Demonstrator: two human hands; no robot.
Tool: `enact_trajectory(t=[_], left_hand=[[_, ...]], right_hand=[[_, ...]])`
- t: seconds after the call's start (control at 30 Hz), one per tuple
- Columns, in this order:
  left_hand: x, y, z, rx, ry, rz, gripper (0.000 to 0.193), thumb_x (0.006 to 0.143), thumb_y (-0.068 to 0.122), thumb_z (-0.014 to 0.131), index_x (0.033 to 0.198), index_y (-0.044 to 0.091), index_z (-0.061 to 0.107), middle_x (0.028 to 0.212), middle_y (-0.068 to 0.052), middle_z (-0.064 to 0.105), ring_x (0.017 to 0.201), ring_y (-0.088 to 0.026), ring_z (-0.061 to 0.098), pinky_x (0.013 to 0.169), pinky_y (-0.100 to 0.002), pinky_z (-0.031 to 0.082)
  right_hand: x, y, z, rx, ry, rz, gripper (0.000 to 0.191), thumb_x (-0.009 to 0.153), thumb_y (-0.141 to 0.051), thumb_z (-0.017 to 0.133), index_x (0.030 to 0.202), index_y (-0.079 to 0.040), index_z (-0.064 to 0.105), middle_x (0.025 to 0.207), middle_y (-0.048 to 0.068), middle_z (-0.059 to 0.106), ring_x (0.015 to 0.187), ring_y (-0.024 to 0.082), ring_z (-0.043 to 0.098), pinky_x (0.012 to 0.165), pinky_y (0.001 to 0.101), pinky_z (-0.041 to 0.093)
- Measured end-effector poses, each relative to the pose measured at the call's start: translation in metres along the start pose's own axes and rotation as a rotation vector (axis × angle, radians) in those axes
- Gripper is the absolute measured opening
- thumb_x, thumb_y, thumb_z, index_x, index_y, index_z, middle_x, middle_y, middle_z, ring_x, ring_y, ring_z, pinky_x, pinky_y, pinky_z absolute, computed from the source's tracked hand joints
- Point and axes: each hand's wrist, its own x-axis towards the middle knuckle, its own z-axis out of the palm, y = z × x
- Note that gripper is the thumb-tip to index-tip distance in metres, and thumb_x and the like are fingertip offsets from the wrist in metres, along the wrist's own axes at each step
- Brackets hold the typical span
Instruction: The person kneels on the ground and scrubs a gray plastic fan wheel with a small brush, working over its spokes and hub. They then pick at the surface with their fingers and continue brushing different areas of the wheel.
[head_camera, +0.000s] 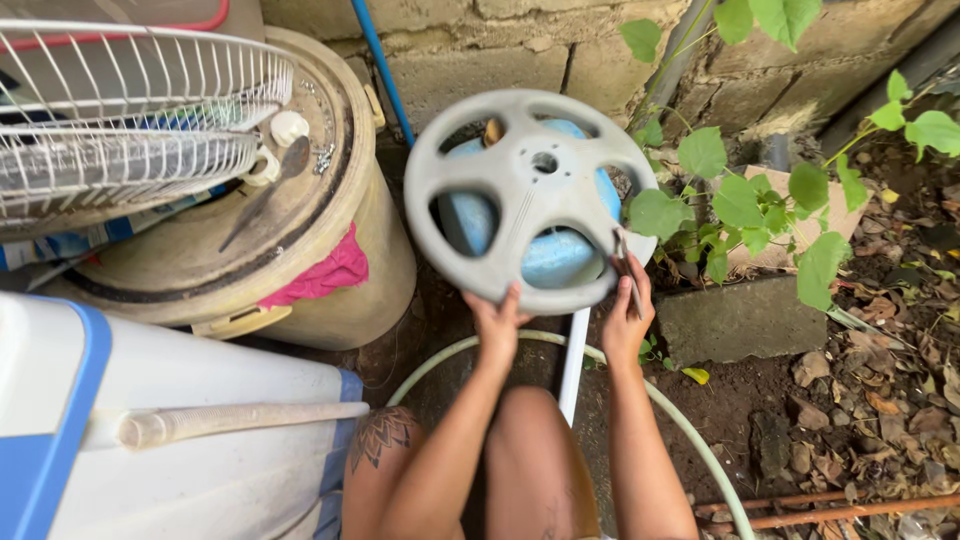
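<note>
Two hands hold a round grey plastic fan cover (530, 195) upright by its lower rim. The left hand (497, 330) has its grip closed on the rim's bottom edge, thumb in front. The right hand (625, 315), just beside it, pinches the rim while also keeping a thin screwdriver (628, 275) against the palm. Judging by this, the cover is being lined up or checked; the next move calls for a steady hold and a free tool tip. Its face is dusty, with five spokes, curved openings and a centre hole; a blue part (560, 255) shows behind the openings.
</note>
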Motion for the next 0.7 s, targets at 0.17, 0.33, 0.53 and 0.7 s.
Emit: enact_trajectory(t=[0.17,0.33,0.53,0.7], left_hand=[[0.046,0.021,-0.024,0.023,0.083,-0.046,0.105,0.089,0.028,0.072,0.161,0.006,0.000,0.142,-0.022,0.052,0.111,-0.030,0.065,0.074,-0.047,0.062],[0.060,0.036,-0.050,-0.271,0.125,0.022,0.091,0.095,0.031,0.074,0.160,-0.002,0.019,0.147,-0.020,0.050,0.125,-0.032,0.059,0.093,-0.056,0.057],[0.004,-0.016,-0.008,-0.048,0.101,-0.121,0.088,0.093,0.037,0.070,0.155,0.011,0.013,0.135,-0.016,0.057,0.103,-0.026,0.068,0.071,-0.039,0.062],[0.017,-0.016,-0.009,-0.106,0.073,-0.143,0.066,0.096,0.031,0.065,0.143,0.005,0.026,0.121,-0.024,0.062,0.087,-0.035,0.068,0.062,-0.042,0.062]], right_hand=[[-0.027,0.005,0.011,0.157,-0.038,-0.090,0.040,0.114,-0.026,0.043,0.144,-0.004,0.059,0.135,0.012,0.069,0.131,0.027,0.063,0.117,0.0406,0.048],[-0.054,-0.010,0.031,0.259,-0.227,-0.019,0.038,0.113,-0.021,0.046,0.142,-0.001,0.059,0.136,0.014,0.068,0.131,0.029,0.061,0.116,0.0410,0.043],[-0.057,-0.009,0.041,0.252,-0.315,0.008,0.037,0.110,-0.018,0.049,0.141,0.000,0.060,0.135,0.015,0.068,0.128,0.027,0.062,0.114,0.0388,0.044],[-0.046,0.014,0.021,0.172,-0.359,0.024,0.035,0.109,-0.017,0.050,0.137,0.000,0.063,0.129,0.014,0.070,0.113,0.022,0.065,0.099,0.0367,0.053]])
